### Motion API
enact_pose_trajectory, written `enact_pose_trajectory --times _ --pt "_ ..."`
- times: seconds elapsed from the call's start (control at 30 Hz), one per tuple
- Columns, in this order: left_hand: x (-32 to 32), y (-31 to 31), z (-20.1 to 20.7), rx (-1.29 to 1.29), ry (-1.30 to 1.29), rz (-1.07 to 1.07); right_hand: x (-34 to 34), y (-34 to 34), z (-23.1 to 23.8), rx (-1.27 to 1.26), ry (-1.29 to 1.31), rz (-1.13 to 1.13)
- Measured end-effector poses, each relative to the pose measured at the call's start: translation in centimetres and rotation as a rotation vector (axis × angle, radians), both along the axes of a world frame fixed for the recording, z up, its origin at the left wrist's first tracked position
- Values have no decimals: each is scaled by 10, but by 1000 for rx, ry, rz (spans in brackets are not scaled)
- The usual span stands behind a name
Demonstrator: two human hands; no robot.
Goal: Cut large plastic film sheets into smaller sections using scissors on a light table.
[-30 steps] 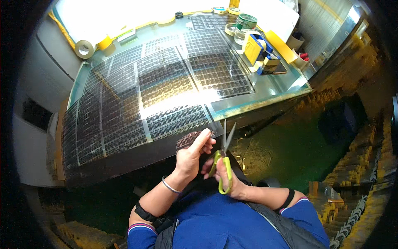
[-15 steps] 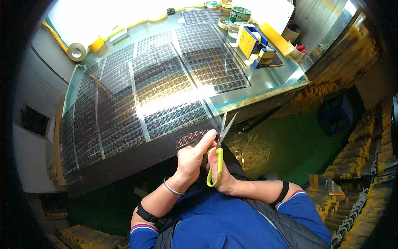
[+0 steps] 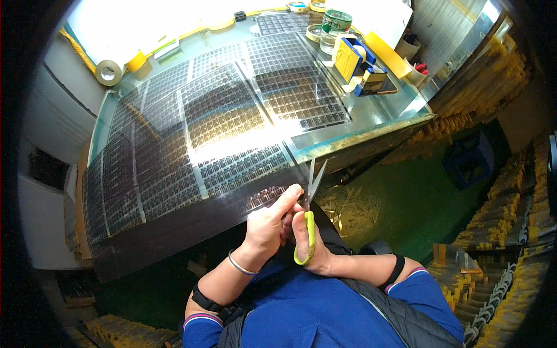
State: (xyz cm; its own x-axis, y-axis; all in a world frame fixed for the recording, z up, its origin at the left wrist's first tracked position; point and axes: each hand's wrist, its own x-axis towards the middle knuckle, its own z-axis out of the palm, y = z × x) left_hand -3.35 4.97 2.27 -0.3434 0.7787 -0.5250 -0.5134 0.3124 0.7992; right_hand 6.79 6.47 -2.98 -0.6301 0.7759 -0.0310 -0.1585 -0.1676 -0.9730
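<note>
At near right corner of dark patterned film sheet (image 3: 165,174), left hand (image 3: 267,225) gripping its edge; right hand (image 3: 317,255) holding green-handled scissors (image 3: 310,220), blades parted. Sheet spread across surface (image 3: 380,110). Beyond: clear green-banded jar (image 3: 336,22), contents unclear; pale cup (image 3: 415,78) containing red item (image 3: 421,68); blue crate (image 3: 467,163) on floor (image 3: 409,200).

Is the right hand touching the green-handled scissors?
Touching: the head view shows the right hand holding the scissors, with its skin directly against the green handle.

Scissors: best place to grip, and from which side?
Likely the green handle, from the near right, as the right hand does: the scissors' looped end faces the person, while the spread blades point away.
</note>
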Motion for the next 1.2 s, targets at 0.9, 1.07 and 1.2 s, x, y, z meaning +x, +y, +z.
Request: enact_pose_trajectory --times 0.9,1.07,1.2 --pt "-15 -22 -15 212 -39 -6 49 14 47 -106 -501 278" --pt "-8 -19 -13 215 -67 78 44 11 46 -129 -530 287" --pt "-4 -23 -9 133 -109 -16 42 16 43 -93 -471 269"
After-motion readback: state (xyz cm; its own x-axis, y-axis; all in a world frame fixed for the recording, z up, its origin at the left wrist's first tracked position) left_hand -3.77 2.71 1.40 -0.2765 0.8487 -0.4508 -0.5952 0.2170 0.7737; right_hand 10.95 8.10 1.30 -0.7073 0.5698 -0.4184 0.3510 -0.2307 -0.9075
